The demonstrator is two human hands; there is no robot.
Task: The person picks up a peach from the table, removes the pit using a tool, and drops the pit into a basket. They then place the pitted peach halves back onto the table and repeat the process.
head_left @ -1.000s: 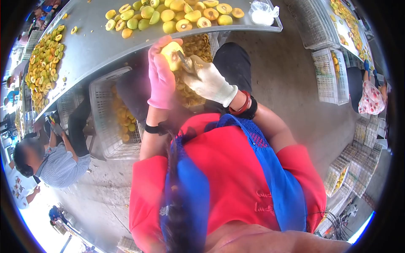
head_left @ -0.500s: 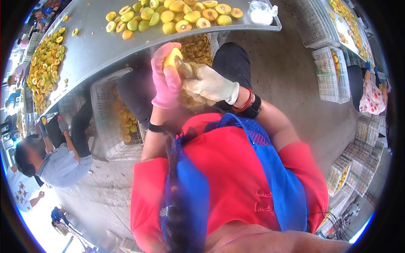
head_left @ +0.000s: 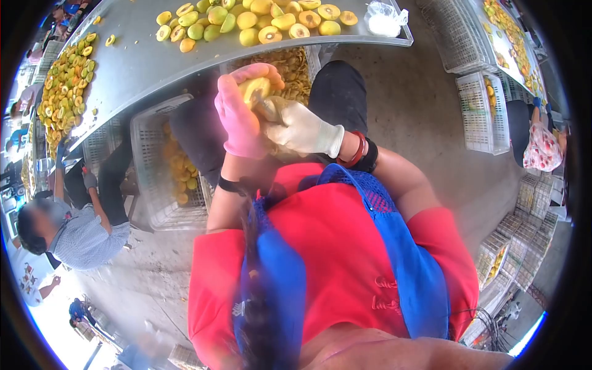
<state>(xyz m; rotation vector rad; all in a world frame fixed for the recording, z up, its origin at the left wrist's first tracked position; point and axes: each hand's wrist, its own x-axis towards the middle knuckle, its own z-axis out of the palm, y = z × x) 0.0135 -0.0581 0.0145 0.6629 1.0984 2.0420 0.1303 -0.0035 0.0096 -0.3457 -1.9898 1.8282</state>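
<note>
My left hand, in a pink glove, is wrapped round a yellow fruit half, its cut face showing. My right hand, in a whitish glove, is closed on a small tool whose tip touches the fruit; the tool is mostly hidden. Both hands are held close together above my lap, just off the edge of a metal table. Cut fruit lies in a group on that table. Under it, a container of yellow pieces shows beyond my hands.
A white crate with fruit stands left of my knee. A plastic bag lies at the table corner. A fruit pile is farther left, near a seated co-worker. More crates stand at right.
My left hand has turned and its fingers have spread round the fruit, showing more of the cut face. The co-worker at left has raised an arm toward the table.
</note>
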